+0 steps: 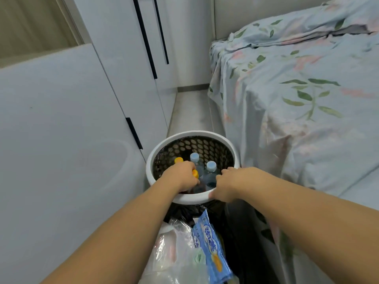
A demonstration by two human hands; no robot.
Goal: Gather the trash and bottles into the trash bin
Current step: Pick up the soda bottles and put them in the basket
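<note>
A round trash bin (164, 143) with a white rim and black perforated wall stands on the floor between cabinets and bed. Inside it stand two clear bottles with pale blue caps (211, 167) and a bottle with an orange cap (178, 160). My left hand (180, 177) reaches into the bin and is closed around a dark bottle with an orange cap (195, 174). My right hand (231, 185) grips the bin's near rim. In front of the bin lie a clear plastic bag (174, 253) and a blue snack wrapper (211, 242) on a black bag (242, 242).
White cabinets (61, 119) with black handles line the left side. A bed (307, 89) with a pale floral sheet hangs down on the right, close to the bin. A narrow strip of light floor (190, 111) runs behind the bin.
</note>
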